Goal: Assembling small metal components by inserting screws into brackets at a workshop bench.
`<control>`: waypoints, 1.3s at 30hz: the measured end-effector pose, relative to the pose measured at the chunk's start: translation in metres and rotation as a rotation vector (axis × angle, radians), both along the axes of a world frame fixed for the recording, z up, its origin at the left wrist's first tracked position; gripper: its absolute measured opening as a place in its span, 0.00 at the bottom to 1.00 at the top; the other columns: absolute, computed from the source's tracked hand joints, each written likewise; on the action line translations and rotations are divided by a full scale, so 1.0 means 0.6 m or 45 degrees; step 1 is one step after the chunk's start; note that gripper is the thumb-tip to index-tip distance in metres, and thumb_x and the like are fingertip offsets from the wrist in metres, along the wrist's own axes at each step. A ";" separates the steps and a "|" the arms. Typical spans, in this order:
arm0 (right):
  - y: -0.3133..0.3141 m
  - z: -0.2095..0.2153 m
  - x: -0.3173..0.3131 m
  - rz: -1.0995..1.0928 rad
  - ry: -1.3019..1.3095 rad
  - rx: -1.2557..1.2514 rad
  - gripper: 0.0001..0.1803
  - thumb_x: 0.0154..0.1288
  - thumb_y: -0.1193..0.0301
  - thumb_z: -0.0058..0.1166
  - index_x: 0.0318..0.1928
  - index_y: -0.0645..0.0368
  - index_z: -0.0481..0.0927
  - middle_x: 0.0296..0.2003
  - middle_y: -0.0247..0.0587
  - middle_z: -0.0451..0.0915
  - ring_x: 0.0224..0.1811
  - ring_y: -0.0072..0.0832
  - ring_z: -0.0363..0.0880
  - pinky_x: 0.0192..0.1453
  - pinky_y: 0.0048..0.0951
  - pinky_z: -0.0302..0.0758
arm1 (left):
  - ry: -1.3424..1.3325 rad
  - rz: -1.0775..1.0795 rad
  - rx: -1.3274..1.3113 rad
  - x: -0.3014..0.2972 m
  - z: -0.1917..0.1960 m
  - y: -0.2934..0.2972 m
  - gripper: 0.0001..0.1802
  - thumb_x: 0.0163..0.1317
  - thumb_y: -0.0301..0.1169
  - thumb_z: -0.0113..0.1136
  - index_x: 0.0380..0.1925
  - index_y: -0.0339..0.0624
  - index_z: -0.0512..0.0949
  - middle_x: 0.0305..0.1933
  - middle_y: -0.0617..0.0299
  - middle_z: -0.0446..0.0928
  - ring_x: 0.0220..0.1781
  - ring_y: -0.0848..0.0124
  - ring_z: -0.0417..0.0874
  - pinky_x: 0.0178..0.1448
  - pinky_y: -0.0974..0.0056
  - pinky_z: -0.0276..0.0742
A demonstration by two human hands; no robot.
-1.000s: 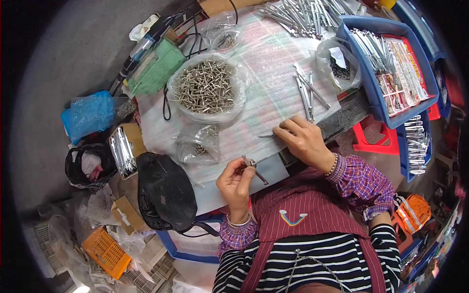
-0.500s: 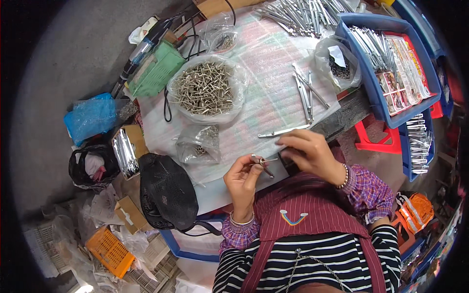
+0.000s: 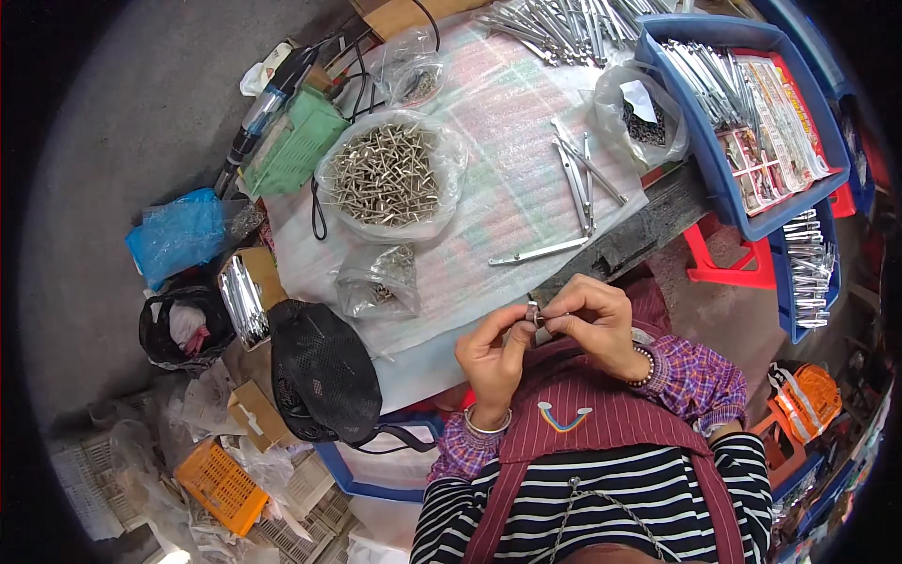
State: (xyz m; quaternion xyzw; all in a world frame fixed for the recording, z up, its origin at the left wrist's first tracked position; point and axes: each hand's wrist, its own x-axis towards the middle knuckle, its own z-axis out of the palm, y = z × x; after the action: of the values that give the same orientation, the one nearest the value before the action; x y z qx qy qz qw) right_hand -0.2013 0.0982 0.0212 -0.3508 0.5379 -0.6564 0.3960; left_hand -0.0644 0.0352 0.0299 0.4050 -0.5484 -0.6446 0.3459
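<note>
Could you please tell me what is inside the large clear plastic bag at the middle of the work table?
The large clear plastic bag holds a heap of small silvery metal fasteners, piled loosely. Only the top layer shows; whatever lies beneath the heap is covered.

small metal part (image 3: 535, 313) mostly hidden between hands, perhaps a screw

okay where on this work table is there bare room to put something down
Bare foam sheet lies between the big bag of metal fittings and the loose metal strips, and below the single strip toward the near edge. The far edge, with its heap of strips, and the blue bin side are crowded.
</note>
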 end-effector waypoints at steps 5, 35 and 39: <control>0.006 0.018 0.003 -0.110 -0.139 -0.019 0.02 0.52 0.82 0.59 0.28 0.65 0.79 0.26 0.38 0.77 0.27 0.22 0.75 0.29 0.20 0.70 | -0.160 -0.055 -0.314 -0.007 0.020 0.001 0.08 0.56 0.22 0.62 0.35 0.30 0.79 0.28 0.60 0.79 0.32 0.77 0.78 0.38 0.73 0.72; 0.020 0.011 -0.052 0.508 -0.673 0.541 0.10 0.67 0.69 0.49 0.43 0.61 0.76 0.30 0.32 0.79 0.24 0.14 0.74 0.25 0.15 0.68 | 0.280 -0.077 0.367 0.009 -0.022 -0.023 0.13 0.56 0.31 0.63 0.37 0.32 0.76 0.32 0.52 0.78 0.34 0.69 0.77 0.36 0.69 0.70; 0.019 0.010 -0.044 0.394 -0.651 0.514 0.10 0.68 0.68 0.48 0.42 0.61 0.77 0.28 0.29 0.78 0.25 0.12 0.71 0.26 0.13 0.66 | 0.300 -0.075 0.380 0.007 -0.022 -0.022 0.13 0.56 0.29 0.63 0.38 0.32 0.77 0.33 0.55 0.78 0.36 0.69 0.78 0.37 0.70 0.71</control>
State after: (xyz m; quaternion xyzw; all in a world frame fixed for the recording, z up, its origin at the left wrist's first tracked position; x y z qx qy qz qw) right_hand -0.2275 0.1096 0.0271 -0.1674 0.4808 -0.5359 0.6736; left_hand -0.0599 0.0219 0.0165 0.3574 -0.4141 -0.7716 0.3246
